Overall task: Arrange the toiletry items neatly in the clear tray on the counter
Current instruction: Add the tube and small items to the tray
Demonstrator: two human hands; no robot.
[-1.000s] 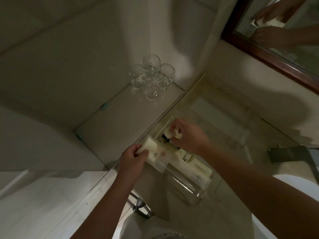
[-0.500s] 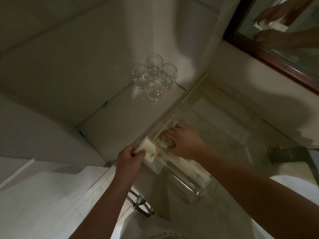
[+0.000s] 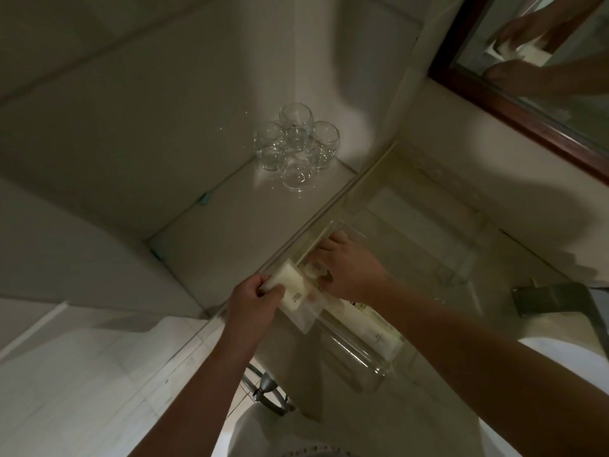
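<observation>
Tray (image 3: 379, 366): right hand (image 3: 351, 272) now down inside, placing small item (image 3: 313, 271), grip unclear; left hand (image 3: 252, 301) pinches white packet (image 3: 293, 286) at edge.

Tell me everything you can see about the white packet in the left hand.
The white rectangular packet looks like a pale bar sealed in a translucent wrapper, whose flat sealed edge sticks out at its near end. Small dark print on its face is too small to read. It is tilted, at the left side of the clear plastic tray. The left hand pinches its outer end.
</observation>
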